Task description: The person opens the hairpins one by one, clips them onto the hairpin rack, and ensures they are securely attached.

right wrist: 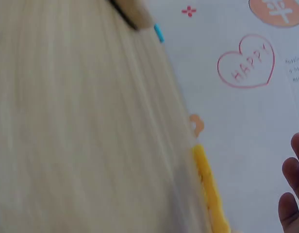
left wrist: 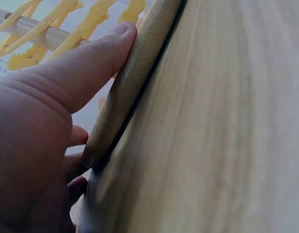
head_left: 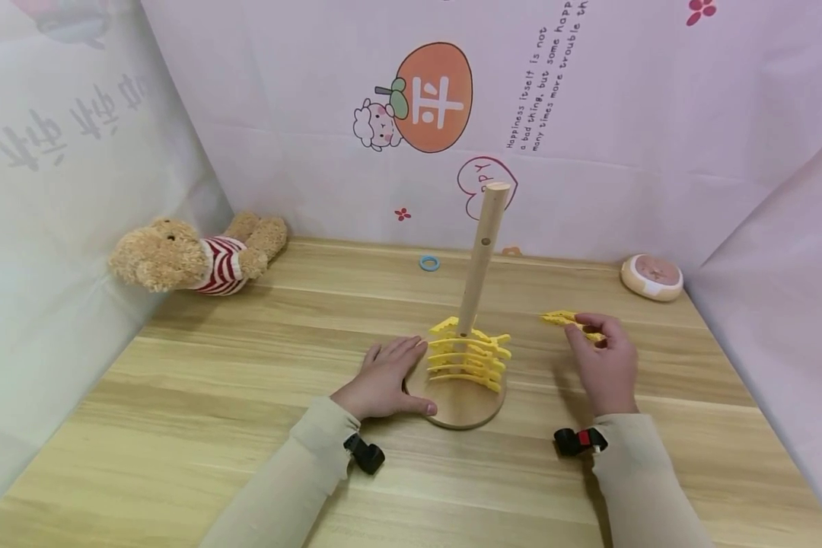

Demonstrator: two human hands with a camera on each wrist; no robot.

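A round wooden base [head_left: 462, 415] carries an upright wooden post [head_left: 479, 266]. Several yellow alligator hair clips [head_left: 467, 361] sit stacked around the lower post. My left hand [head_left: 383, 383] holds the base at its left edge, its thumb and fingers spread around the rim [left wrist: 135, 68]. On the right, my right hand [head_left: 610, 361] is over another yellow clip [head_left: 558, 317], thumb and index finger apart with the clip between and beyond them in the head view. The right wrist view shows some fingers [right wrist: 296, 170] loosely bent, away from that clip [right wrist: 210, 189].
A blue ring [head_left: 429, 269] lies behind the post. A teddy bear [head_left: 222, 264] in a striped shirt lies at the back left, and a round white-and-pink object [head_left: 653, 277] sits at the back right. Printed cloth walls [head_left: 301, 152] border the wooden table [head_left: 246, 396].
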